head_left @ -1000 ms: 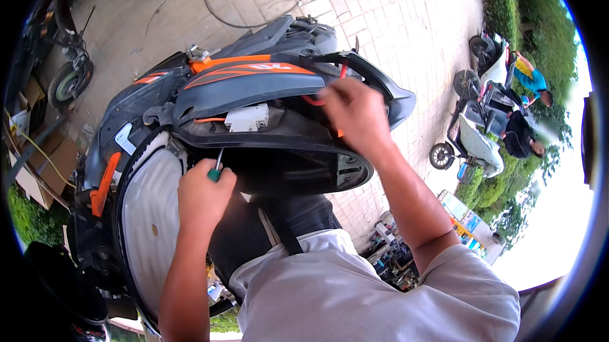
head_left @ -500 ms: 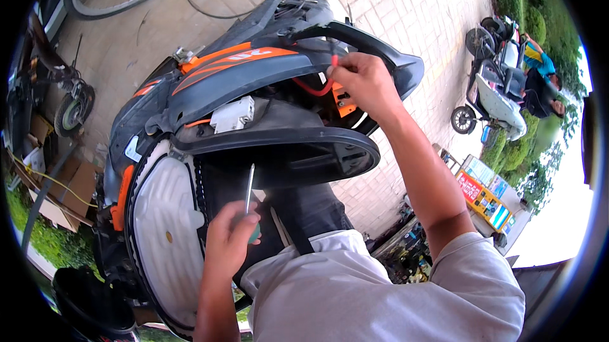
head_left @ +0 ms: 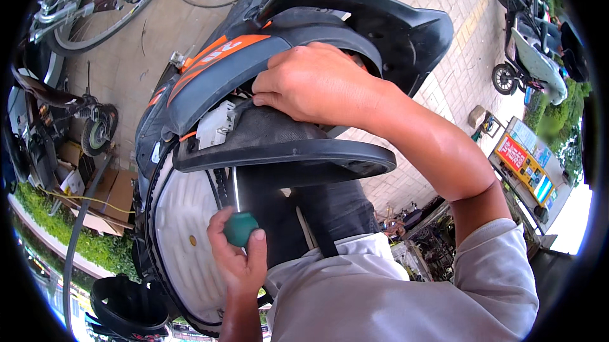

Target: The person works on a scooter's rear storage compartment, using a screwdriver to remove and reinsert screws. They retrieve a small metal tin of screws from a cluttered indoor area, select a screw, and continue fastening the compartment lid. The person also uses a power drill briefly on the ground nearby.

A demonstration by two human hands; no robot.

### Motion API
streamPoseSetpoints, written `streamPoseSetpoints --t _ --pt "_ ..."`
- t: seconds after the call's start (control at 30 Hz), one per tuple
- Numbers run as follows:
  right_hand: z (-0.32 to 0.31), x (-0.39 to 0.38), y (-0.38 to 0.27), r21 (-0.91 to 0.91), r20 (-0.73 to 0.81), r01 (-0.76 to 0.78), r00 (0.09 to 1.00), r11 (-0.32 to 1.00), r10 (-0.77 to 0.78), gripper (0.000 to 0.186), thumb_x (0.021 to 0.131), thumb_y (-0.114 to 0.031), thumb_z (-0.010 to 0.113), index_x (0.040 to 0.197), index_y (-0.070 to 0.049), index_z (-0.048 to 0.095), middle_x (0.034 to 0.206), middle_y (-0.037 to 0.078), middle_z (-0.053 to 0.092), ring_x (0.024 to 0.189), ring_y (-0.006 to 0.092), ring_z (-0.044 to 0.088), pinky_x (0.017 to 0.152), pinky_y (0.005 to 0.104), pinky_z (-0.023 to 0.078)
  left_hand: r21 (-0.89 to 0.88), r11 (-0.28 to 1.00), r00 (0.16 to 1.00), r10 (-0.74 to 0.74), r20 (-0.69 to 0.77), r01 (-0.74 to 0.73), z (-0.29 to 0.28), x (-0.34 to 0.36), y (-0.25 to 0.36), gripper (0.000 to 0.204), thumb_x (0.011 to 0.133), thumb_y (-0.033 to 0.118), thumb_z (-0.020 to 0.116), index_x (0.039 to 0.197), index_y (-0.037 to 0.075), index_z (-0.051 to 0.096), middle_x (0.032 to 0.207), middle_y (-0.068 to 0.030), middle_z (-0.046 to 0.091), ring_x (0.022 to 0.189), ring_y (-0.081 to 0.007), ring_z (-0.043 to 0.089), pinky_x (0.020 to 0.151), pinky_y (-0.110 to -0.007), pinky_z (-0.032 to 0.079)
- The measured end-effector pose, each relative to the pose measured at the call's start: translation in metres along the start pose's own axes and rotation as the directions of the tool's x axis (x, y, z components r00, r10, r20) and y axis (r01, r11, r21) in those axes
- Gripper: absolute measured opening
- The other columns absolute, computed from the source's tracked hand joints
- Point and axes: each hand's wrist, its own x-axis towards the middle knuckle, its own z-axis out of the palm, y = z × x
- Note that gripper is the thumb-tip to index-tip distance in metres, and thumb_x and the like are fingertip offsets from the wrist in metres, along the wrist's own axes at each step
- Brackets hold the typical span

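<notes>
My left hand grips the green handle of a screwdriver, its metal shaft pointing away from me and its tip hidden at the rim of a black bin-like compartment. Over a dark scooter with an orange-striped side panel, my right hand bends its fingers into the gap between panel and compartment. The fingertips are mostly hidden, so what they hold cannot be made out. Close to those fingers, a white plastic connector block sits by the gap, with an orange wire at its side.
The scooter's opened seat shows its pale underside on the left. A black tail piece sticks out beyond my right hand. A bicycle wheel and a small scooter wheel stand at the left, a parked scooter at the far right.
My right hand has moved left from the red cable it held near the tail, down into the gap by the white block. The screwdriver's handle now shows more, and its tip is hidden. The view has shifted.
</notes>
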Motion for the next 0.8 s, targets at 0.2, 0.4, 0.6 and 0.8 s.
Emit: streamPoseSetpoints --t 0.2,0.4,0.6,0.8 --pt "0.000 0.008 -0.007 -0.096 0.019 -0.023 1.000 0.995 0.025 0.017 0.082 -0.020 0.062 0.079 -0.005 0.069 0.071 0.016 0.065 0.073 0.0352 0.065 0.068 0.0454 0.051 0.071 0.978 0.967 0.205 -0.154 -0.196 0.013 0.013 -0.019 0.049 0.084 0.014 0.067 0.123 -0.005 0.044 0.113 -0.0145 0.049 0.098 -0.0204 0.051 0.086 -0.031 0.043" --pt "0.003 0.010 -0.011 -0.110 0.017 -0.018 1.000 0.994 0.020 0.017 0.081 -0.020 0.062 0.077 -0.004 0.068 0.070 0.016 0.065 0.070 0.0355 0.065 0.066 0.0460 0.050 0.231 0.904 0.908 0.396 -0.136 -0.360 0.015 0.031 -0.026 0.048 0.081 0.013 0.069 0.120 -0.005 0.048 0.108 -0.0153 0.053 0.095 -0.0223 0.054 0.083 -0.032 0.045" --pt "0.005 0.010 -0.008 -0.148 0.010 0.005 1.000 0.989 -0.004 0.011 0.081 -0.019 0.066 0.081 -0.008 0.068 0.068 0.010 0.060 0.065 0.0320 0.061 0.056 0.0423 0.048 0.085 0.971 0.964 0.232 -0.128 -0.222 0.006 0.037 -0.002 0.052 0.077 0.006 0.071 0.122 -0.005 0.046 0.110 -0.0149 0.054 0.093 -0.0192 0.055 0.079 -0.030 0.048" --pt "0.007 0.009 -0.006 -0.140 -0.010 0.022 1.000 0.990 -0.023 0.011 0.081 -0.019 0.067 0.079 -0.008 0.067 0.067 0.010 0.059 0.065 0.0319 0.061 0.056 0.0425 0.048 -0.145 0.983 0.983 0.087 -0.160 -0.111 0.001 0.043 0.009 0.059 0.075 0.002 0.072 0.125 -0.003 0.043 0.113 -0.0139 0.053 0.095 -0.0160 0.056 0.081 -0.028 0.049"
